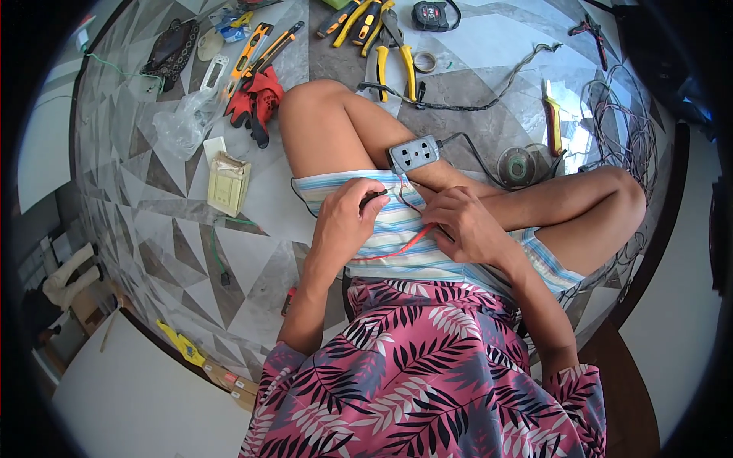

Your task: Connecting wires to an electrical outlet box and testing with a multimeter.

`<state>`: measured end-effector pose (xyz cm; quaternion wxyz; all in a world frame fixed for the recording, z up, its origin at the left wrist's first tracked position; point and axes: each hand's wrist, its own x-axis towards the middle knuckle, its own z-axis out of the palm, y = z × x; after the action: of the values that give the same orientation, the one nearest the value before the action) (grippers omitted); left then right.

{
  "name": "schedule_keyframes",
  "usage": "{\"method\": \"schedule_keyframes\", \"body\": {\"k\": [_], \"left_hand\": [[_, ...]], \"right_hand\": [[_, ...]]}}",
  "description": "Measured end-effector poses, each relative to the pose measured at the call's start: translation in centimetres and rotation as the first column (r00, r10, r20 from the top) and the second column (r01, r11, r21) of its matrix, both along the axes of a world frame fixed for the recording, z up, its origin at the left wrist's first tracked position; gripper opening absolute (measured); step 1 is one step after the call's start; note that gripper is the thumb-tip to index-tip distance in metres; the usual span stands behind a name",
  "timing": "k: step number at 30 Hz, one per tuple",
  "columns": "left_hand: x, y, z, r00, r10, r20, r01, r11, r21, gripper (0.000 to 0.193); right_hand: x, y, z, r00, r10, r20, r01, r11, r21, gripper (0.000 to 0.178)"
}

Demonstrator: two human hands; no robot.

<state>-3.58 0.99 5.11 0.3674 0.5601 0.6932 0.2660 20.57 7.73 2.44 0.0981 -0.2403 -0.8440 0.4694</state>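
Observation:
My left hand (347,217) is closed in a pinch on a slim black test lead (374,198), its tip near thin wires over my lap. My right hand (466,225) has its fingers curled round the end of a red test lead (408,248), which runs left across the striped shorts. Just beyond both hands, a grey socket outlet (414,155) rests on my crossed legs. From its near side, thin red and dark wires (405,195) hang toward my fingers. A black cord (477,153) leaves its right side. Fingers hide both lead tips.
Pliers (397,65), a tape measure (435,15) and a cutter (250,49) lie on the patterned floor ahead. Red-black gloves (256,103) and a cream box (229,183) are left. Right are a yellow-handled knife (553,122) and tangled wires (622,122).

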Motion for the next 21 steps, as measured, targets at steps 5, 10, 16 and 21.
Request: {"method": "schedule_keyframes", "body": {"k": [5,10,16,21], "left_hand": [[0.1,0.1,0.7,1.000,-0.008,0.000,0.007,0.999,-0.048,0.015],[0.0,0.0,1.0,0.999,0.036,0.029,-0.034,0.998,-0.059,0.014],[0.2,0.1,0.7,0.996,0.060,0.060,-0.057,0.997,-0.054,0.013],[0.3,-0.2,-0.1,1.000,0.023,0.020,-0.023,1.000,0.021,0.013]], "right_hand": [[-2.2,0.1,0.5,0.905,-0.418,0.074,0.418,0.845,-0.334,0.024],[-4.3,0.3,-0.9,0.891,-0.438,0.121,0.446,0.793,-0.415,0.031],[-4.5,-0.1,-1.8,0.877,-0.466,0.117,0.442,0.687,-0.576,0.024],[-4.3,0.0,-1.6,0.851,-0.507,0.139,0.424,0.506,-0.751,0.016]]}}
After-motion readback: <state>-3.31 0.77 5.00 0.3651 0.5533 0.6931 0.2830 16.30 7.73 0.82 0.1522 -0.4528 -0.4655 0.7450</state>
